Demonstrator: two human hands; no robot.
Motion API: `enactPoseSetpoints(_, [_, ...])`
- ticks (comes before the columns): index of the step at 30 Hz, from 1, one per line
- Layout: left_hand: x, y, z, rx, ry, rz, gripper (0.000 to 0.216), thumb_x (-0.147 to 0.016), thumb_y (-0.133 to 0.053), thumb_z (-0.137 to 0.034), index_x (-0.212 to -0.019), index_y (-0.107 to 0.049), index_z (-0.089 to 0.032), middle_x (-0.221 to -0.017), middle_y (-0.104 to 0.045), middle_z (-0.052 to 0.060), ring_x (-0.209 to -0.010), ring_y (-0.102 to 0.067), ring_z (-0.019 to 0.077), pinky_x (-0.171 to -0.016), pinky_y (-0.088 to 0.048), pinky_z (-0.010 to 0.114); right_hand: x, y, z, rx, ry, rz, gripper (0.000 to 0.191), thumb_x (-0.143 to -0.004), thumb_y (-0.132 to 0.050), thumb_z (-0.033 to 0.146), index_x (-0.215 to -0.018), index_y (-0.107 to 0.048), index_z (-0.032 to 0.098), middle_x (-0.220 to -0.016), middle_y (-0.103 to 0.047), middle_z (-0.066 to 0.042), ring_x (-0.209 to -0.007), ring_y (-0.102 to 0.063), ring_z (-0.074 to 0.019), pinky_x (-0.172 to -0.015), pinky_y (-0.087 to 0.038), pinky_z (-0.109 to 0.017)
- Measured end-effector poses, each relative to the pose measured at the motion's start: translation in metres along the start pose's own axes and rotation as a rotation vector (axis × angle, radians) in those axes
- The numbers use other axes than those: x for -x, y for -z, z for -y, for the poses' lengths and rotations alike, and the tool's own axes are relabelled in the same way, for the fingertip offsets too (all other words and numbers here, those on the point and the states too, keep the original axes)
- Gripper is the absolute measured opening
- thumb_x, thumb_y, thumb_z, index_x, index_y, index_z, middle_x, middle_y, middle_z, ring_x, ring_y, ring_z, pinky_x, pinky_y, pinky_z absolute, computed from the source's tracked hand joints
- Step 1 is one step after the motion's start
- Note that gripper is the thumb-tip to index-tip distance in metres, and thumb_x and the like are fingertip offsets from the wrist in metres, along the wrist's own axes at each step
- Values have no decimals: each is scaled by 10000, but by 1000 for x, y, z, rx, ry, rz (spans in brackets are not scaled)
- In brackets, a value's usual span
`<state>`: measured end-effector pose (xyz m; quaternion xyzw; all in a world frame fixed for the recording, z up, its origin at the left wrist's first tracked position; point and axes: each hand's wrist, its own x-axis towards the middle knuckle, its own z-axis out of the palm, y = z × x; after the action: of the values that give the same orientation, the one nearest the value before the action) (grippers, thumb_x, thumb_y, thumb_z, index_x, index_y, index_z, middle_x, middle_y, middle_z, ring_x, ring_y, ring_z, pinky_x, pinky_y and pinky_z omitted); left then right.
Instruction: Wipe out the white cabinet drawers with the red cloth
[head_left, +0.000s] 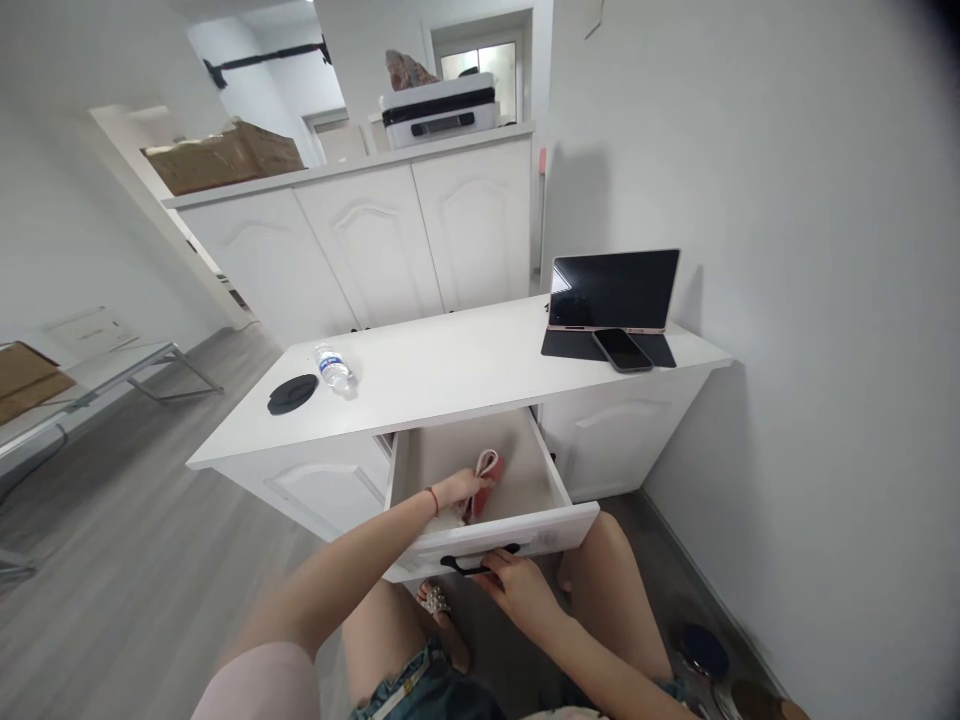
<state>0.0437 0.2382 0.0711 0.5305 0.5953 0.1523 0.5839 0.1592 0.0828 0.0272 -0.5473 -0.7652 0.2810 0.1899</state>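
A white drawer (574, 520) is pulled out from the desk in front of me. Inside it, my left hand (457, 488) has its fingers closed on a small red-pink item with a pale looped strap (491, 488); its exact kind is unclear, and the fingers cover part of it. At the drawer front, my right hand (521, 590) grips the black drawer handle (456, 566) near its right end. My knees are on either side below the drawer.
On the white desktop (442, 355) are a plastic water bottle (334, 368), a black flat round object (292, 393), a tablet on a stand cover (615, 290) and a phone (622, 350). A wall stands at the right. Cabinets behind carry a cardboard box (225, 158) and a white suitcase (439, 110).
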Motion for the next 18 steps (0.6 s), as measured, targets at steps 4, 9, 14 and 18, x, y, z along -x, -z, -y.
enactPoseSetpoints(4, [-7, -28, -2, -15, 14, 220, 35, -665, -692, -201, -687, -693, -174, -626, -678, 17, -767, -625, 231, -789, -463, 336, 0, -2, -2, -4, 6, -10, 236, -908, -457, 341, -964, -651, 219, -977, -680, -48, -855, -641, -223, -711, -433, -275])
enactPoseSetpoints(9, [-10, -19, -7, -56, -87, 393, 299, -588, -747, -210, -883, -709, -184, -1225, -620, 100, -1315, -350, 286, -1098, -193, 380, -1, -5, -5, -13, 17, -14, 212, -899, -483, 347, -948, -646, 221, -961, -677, -42, -830, -642, -224, -683, -433, -273])
enactPoseSetpoints(14, [-20, -12, 7, -565, -335, 460, 684, -585, -751, -253, -1244, -571, -232, -1482, -329, 105, -1382, -153, 371, -1107, -86, 507, -3, -7, -7, -40, 18, -1, 193, -892, -503, 339, -940, -645, 217, -961, -679, -36, -858, -641, -222, -694, -432, -263])
enactPoseSetpoints(18, [-33, -18, 14, -960, -470, 649, 670, -749, -591, -375, -1382, -408, -249, -1538, -187, 98, -1387, -88, 374, -1091, -115, 557, -3, -9, -8, -30, 15, -6, 180, -891, -514, 333, -953, -640, 221, -987, -677, -27, -856, -643, -217, -695, -430, -261])
